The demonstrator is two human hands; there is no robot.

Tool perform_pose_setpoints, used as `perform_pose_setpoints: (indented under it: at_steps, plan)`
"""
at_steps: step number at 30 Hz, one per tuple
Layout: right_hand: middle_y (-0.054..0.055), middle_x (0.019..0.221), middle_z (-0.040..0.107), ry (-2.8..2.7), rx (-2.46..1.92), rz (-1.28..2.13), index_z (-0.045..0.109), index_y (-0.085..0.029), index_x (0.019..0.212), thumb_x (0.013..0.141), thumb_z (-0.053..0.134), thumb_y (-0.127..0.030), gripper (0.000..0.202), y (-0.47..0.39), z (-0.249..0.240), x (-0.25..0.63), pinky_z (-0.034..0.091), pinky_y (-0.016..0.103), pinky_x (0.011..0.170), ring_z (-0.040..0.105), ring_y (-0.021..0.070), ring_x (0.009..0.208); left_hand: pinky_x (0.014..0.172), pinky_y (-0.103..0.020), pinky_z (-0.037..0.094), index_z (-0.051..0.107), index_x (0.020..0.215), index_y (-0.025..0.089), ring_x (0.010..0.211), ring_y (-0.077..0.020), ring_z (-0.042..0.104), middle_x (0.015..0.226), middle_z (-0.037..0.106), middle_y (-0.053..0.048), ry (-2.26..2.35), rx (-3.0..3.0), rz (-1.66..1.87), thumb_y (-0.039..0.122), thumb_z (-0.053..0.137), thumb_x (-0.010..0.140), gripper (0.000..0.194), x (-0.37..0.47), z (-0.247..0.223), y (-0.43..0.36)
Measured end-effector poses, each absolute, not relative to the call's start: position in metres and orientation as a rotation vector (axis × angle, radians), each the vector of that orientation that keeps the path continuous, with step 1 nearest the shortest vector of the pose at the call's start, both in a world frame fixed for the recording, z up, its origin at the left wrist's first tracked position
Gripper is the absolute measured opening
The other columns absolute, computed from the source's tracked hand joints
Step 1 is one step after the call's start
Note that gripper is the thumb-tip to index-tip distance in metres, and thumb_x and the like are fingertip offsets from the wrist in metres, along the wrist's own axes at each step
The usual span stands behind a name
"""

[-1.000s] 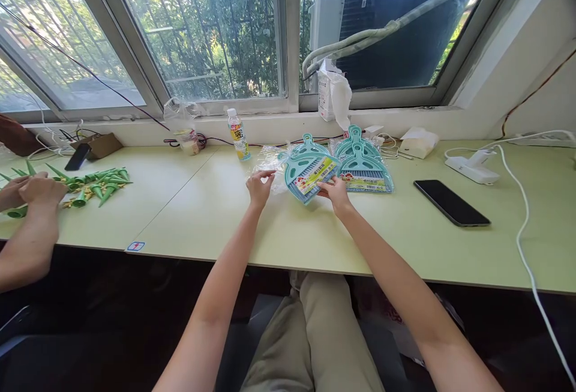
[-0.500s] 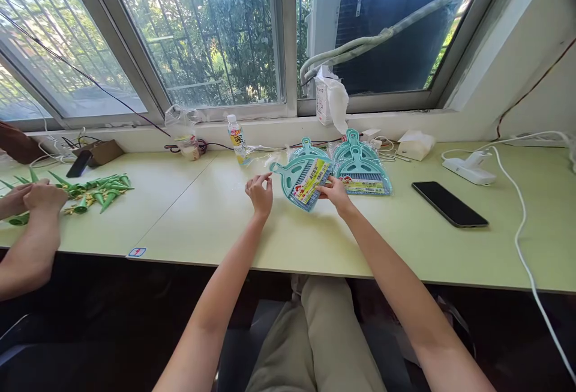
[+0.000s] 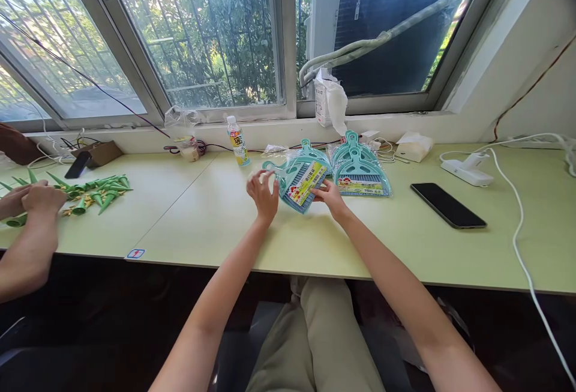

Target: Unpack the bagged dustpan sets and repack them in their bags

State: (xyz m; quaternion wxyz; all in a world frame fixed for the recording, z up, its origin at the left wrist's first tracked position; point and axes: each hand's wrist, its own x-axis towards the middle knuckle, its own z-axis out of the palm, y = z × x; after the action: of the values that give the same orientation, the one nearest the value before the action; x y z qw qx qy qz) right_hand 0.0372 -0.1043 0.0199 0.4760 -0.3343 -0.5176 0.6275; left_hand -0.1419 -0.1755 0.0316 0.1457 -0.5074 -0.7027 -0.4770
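Note:
A teal mini dustpan-and-brush set [image 3: 300, 185] in clear plastic, with a yellow label across its bristles, is tilted above the pale green table. My right hand [image 3: 330, 197] grips its lower right edge between thumb and fingers. Beside its left edge is my left hand [image 3: 264, 194], fingers curved and apart near the handle end; whether they touch the wrapper is hard to see. Behind lies another teal set [image 3: 308, 150], partly hidden by the held one. To the right, more wrapped dustpan sets [image 3: 360, 167] lie overlapping.
A drink bottle [image 3: 237, 141] and plastic bag [image 3: 184, 134] stand at the back. On the right are a black phone [image 3: 449, 205], a power strip [image 3: 468, 170] and a white cable. At left, a co-worker's hands [image 3: 42, 197] are at green cone-shaped pieces [image 3: 96, 191].
The held dustpan set has shifted slightly left and toward me with my right hand. My left hand has turned, its fingers now closer to the set's left edge.

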Motion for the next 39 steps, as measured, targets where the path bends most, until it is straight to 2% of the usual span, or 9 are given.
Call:
perform_pose_setpoints:
  at_steps: [5,8,11,17,22,30,33,36,39]
  plan:
    - [0.002,0.082,0.072,-1.206,-0.760,1.511,0.060,-0.019,0.094,0.063,0.075,-0.022,0.034,-0.108,0.024,0.038,0.060,0.037,0.073,0.068,0.0182,0.076,0.110,-0.042,0.030,0.019,0.144,0.022,0.141,-0.0237,0.021,0.150,0.023,-0.014,-2.213,-0.982,-2.033,0.046,0.051,0.088,0.069,-0.159,0.035,-0.166]
    - [0.002,0.085,0.072,-1.201,-0.724,1.504,0.059,-0.020,0.095,0.063,0.076,-0.024,0.036,-0.108,0.023,0.038,0.060,0.037,0.075,0.068,0.0192,0.080,0.100,-0.042,0.043,0.035,0.137,0.019,0.128,-0.0258,0.044,0.138,0.046,-0.015,-2.293,-1.503,-2.677,0.052,0.038,0.091,0.057,-0.161,0.031,-0.158]
    - [0.003,0.086,0.073,-1.216,-0.710,1.516,0.059,-0.020,0.095,0.061,0.078,-0.028,0.040,-0.109,0.022,0.038,0.060,0.038,0.074,0.069,0.0208,0.082,0.096,-0.044,0.047,0.058,0.118,0.017,0.112,-0.0277,0.058,0.116,0.064,-0.012,-2.174,-2.138,-2.938,0.052,0.052,0.084,0.050,-0.154,0.024,-0.155]
    - [0.004,0.086,0.072,-1.227,-0.673,1.535,0.059,-0.020,0.097,0.058,0.080,-0.033,0.046,-0.109,0.023,0.038,0.059,0.037,0.074,0.069,0.0203,0.080,0.096,-0.046,0.045,0.060,0.118,0.020,0.109,-0.0291,0.060,0.120,0.063,-0.011,-2.110,-2.708,-2.872,0.052,0.059,0.080,0.050,-0.146,0.022,-0.166]
    - [0.002,0.088,0.071,-1.194,-0.635,1.496,0.058,-0.021,0.095,0.060,0.078,-0.033,0.042,-0.109,0.022,0.038,0.059,0.035,0.075,0.068,0.0186,0.079,0.099,-0.048,0.041,0.056,0.126,0.023,0.125,-0.0311,0.048,0.132,0.055,-0.014,-2.021,-3.607,-2.214,0.057,0.055,0.081,0.057,-0.141,0.023,-0.172]
    - [0.002,0.083,0.072,-1.194,-0.696,1.455,0.056,-0.021,0.094,0.059,0.078,-0.030,0.042,-0.112,0.027,0.037,0.060,0.036,0.073,0.068,0.0197,0.079,0.094,-0.041,0.048,0.050,0.128,0.026,0.116,-0.0255,0.055,0.130,0.056,-0.008,-1.789,-2.359,-3.049,0.059,0.055,0.079,0.059,-0.151,0.018,-0.156]
    - [0.001,0.083,0.072,-1.218,-0.715,1.432,0.055,-0.022,0.095,0.057,0.079,-0.032,0.046,-0.111,0.023,0.033,0.060,0.036,0.073,0.068,0.0199,0.082,0.091,-0.043,0.049,0.032,0.140,0.028,0.113,-0.0267,0.057,0.132,0.053,-0.009,-2.001,-2.155,-2.942,0.055,0.063,0.074,0.078,-0.147,0.018,-0.156]
    - [0.002,0.083,0.072,-1.235,-0.740,1.403,0.055,-0.021,0.096,0.056,0.079,-0.036,0.049,-0.109,0.017,0.029,0.060,0.038,0.073,0.069,0.0213,0.083,0.102,-0.043,0.040,0.011,0.147,0.027,0.129,-0.0267,0.042,0.147,0.034,-0.012,-2.128,-1.698,-2.664,0.052,0.066,0.074,0.094,-0.138,0.021,-0.162]
    - [0.004,0.082,0.072,-1.254,-0.776,1.374,0.055,-0.020,0.096,0.056,0.078,-0.036,0.049,-0.106,0.013,0.028,0.060,0.042,0.072,0.069,0.0238,0.081,0.111,-0.039,0.026,0.011,0.147,0.023,0.140,-0.0236,0.024,0.153,0.019,-0.012,-1.993,-1.178,-2.191,0.050,0.056,0.083,0.083,-0.134,0.028,-0.171]
